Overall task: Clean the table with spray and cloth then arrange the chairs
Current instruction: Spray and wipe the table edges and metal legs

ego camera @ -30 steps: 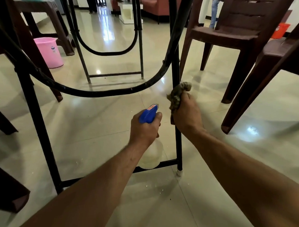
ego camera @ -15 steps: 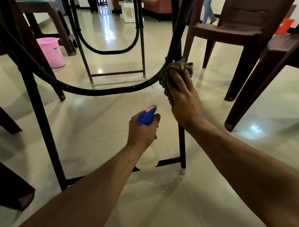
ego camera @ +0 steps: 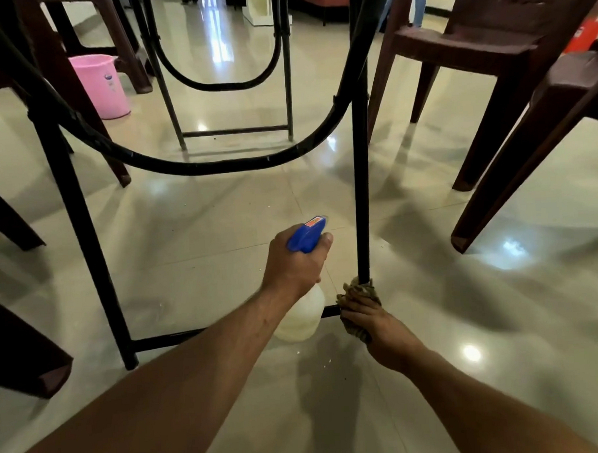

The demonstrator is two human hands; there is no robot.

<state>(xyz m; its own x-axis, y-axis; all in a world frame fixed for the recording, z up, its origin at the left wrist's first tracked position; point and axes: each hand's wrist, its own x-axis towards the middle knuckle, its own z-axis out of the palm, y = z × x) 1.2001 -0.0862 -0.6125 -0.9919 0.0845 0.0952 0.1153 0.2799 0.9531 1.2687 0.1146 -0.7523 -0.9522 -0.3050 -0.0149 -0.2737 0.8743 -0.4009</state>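
The view is looking low under a folding table, among its black metal legs. The right hand (ego camera: 370, 320) is sitting at about 5 o'clock, its fingers (ego camera: 354, 307) clenching a crumpled olive cloth (ego camera: 358, 292) around the bottom of the near table leg (ego camera: 362, 175), just above the glossy tiled floor (ego camera: 222, 222). Just beside it, at 6 o'clock, the left hand (ego camera: 297, 260) is gripping the neck of a spray bottle (ego camera: 303, 317), its blue trigger head (ego camera: 306, 234) pointing toward 12 o'clock and its pale body hanging below the fist. A brown plastic chair (ego camera: 488, 43) is standing at 2 o'clock, another at 3 o'clock. A pink bucket (ego camera: 101, 86) is sitting at 10 o'clock.
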